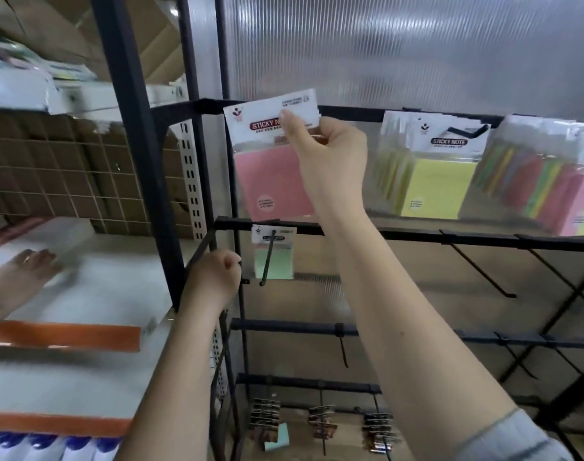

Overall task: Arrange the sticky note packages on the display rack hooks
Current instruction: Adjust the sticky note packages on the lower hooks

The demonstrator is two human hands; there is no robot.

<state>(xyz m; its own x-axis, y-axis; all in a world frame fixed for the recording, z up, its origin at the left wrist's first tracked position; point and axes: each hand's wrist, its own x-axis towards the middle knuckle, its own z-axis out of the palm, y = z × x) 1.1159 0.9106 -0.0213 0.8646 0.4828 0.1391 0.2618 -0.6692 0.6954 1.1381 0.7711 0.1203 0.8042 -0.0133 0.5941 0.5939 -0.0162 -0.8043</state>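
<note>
Right hand [327,151] pinches the white header card of the pink pack [267,181], thumb on the front over the label, other fingers behind. Pack is at the top rail [350,112], far left slot, tilted so its right corner is higher; can't tell if the hang hole is on a hook yet, the card hides it

Left hand [217,274] is a closed fist at the tip of the left hook on the second rail [417,235], at 7 o'clock from the pink pack; looks like it grips that hook end, not certain. Green pack [273,257] hangs on the next hook at 3 o'clock of that fist

To do this well, I'd say: level the card first, feed the hole square onto the hook tip, slide back to the rail, then let go. Keep the thumb off the hole

Yellow pack [440,174] and striped pack [543,181] already hang at 3 o'clock. Another person's hand [21,271] lies flat on the shelf [94,294] at 9 o'clock
</note>
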